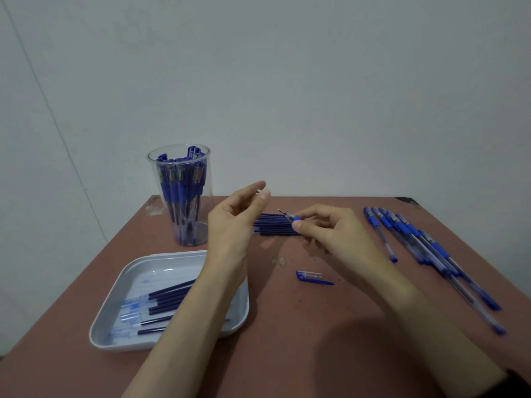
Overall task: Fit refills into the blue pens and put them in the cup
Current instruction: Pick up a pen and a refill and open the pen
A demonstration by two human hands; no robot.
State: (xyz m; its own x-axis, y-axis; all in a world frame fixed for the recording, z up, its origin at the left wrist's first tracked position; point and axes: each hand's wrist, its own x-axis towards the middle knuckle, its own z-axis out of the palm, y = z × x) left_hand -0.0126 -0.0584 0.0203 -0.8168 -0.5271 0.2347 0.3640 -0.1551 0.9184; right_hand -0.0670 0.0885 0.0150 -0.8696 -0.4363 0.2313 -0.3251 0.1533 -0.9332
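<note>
Head view. We record a reddish-brown tabletop [287, 326] against a pale wall.

The right hand [330, 231] has its fingers [311, 218] curled round the held pen [290, 217]. They pinch it near the blue grip, and its tip points up and to the left.

The left hand [235, 214] is raised just left of that tip. Its thumb and forefinger tips are close together and its other fingers are loosely extended. We cannot tell whether anything lies between the two tips.

Behind both hands a bundle of dark blue refills [273, 224] lies flat on the tabletop.

The clear cup [181, 196] stands upright at the rear left, with capped blue pens [175, 191] standing in it.

A white tray [138, 262] sits at the near left under the left forearm. It holds further tray refills [169, 297] and shows blue smears.

One loose cap [313, 277] lies near the right wrist.

A row of unfilled pens [425, 248] lies along the right side, well apart from the cup.
</note>
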